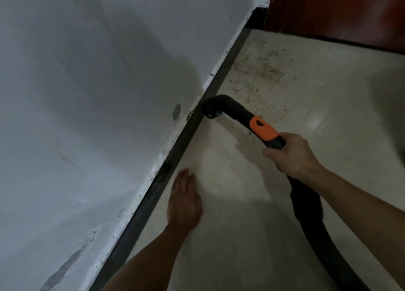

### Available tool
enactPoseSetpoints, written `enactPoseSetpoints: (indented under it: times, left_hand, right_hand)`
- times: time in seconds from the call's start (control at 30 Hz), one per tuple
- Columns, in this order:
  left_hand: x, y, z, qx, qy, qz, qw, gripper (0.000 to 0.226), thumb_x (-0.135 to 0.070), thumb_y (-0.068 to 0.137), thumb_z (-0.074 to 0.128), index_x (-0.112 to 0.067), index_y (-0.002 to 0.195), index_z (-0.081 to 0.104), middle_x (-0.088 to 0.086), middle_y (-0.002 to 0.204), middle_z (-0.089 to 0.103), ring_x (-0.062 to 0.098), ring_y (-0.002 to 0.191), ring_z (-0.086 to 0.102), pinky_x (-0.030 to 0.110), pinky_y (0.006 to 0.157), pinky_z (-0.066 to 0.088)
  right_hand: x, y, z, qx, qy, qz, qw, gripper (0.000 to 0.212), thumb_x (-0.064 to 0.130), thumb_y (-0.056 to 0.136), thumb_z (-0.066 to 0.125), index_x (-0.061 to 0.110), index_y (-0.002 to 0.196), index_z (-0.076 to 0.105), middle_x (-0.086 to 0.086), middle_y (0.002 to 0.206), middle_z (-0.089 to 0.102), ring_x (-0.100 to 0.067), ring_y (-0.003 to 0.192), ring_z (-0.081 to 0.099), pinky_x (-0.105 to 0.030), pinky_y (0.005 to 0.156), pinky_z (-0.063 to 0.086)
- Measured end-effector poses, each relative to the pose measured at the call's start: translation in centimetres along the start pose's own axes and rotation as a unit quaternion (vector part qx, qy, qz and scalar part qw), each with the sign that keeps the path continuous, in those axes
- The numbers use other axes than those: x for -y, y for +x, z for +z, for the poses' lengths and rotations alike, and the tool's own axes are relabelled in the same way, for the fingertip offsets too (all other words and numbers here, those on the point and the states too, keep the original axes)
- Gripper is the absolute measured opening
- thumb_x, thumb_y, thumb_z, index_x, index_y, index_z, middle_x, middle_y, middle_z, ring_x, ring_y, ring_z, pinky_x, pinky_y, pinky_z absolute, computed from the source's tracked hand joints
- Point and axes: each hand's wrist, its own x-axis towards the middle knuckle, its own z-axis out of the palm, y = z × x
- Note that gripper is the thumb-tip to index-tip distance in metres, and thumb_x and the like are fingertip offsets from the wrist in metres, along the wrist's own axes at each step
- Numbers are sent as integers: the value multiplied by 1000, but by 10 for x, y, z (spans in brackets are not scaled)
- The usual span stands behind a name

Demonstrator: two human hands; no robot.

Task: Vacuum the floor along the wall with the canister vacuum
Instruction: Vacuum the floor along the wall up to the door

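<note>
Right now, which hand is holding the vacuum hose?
The right hand: its fingers curl round the black-and-orange hose handle. The left hand holds nothing, fingers straight, near the dark baseboard.

Only the person's two arms show, and both are bare. The left hand is seen from the back, its outline softened by blur, so that knuckles and fingers read as one smooth, narrow shape. Behind it the left forearm is uncovered from the wrist to the picture's edge, slim at the wrist, broader farther from the hand, and dimly lit. The right hand is sharper: its knuckles and thumb show clearly. Behind it the right forearm is likewise bare to the picture's edge, widening away from the hand.
</note>
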Motion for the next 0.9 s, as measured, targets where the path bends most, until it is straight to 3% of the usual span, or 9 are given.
enactPoseSetpoints:
  times: [0.1,0.3,0.47,0.63,0.7,0.83,0.9]
  left_hand:
    - [0,0,0,-12,-15,-2,1000,52,-9,88,55,-1,139,48,19,151,37,34,140,34,39,116,24]
    - [6,0,4,-16,-6,4,1000,51,-14,88,55,-1,136,51,21,148,41,36,137,38,42,115,24]
    - [4,2,2,-10,-7,4,1000,51,-12,87,57,-1,136,51,21,148,40,35,138,37,41,116,23]
    - [4,2,1,-8,-10,3,1000,51,-9,86,60,0,135,52,21,148,40,36,137,38,41,114,23]
    - [4,1,-1,-9,-14,1,1000,50,-10,88,56,-1,136,51,20,149,39,35,138,37,40,115,21]
    - [2,1,-1,-10,-27,-9,1000,54,-16,87,40,-1,139,48,19,151,36,34,140,34,41,116,24]
    - [1,0,-1,-12,-21,-7,1000,54,-16,87,40,-1,139,48,19,151,37,34,139,35,40,115,25]
  right_hand:
    - [22,11,8,26,16,-16,999,12,20,77,73,19,80,62,-5,56,59,-22,46,58,-31,52,47]
    - [13,-23,29,72,-16,-35,997,22,21,74,74,22,74,53,-4,61,58,-25,52,60,-35,52,49]
    - [9,-1,10,13,-61,-6,998,17,21,76,75,17,84,61,-9,67,64,-31,63,65,-41,63,55]
    - [-8,-24,15,87,-85,-1,993,18,27,73,76,21,80,61,-3,65,64,-23,57,64,-37,58,54]
    - [-25,-37,11,73,-72,30,994,16,29,74,75,24,78,60,-1,63,64,-21,56,64,-36,58,52]
    - [-72,-58,-21,42,-5,76,996,16,12,77,73,22,76,61,3,49,61,-9,42,57,-29,46,44]
    - [-90,-71,-37,64,22,78,995,15,0,79,70,10,79,59,-2,48,59,-15,41,56,-32,45,45]
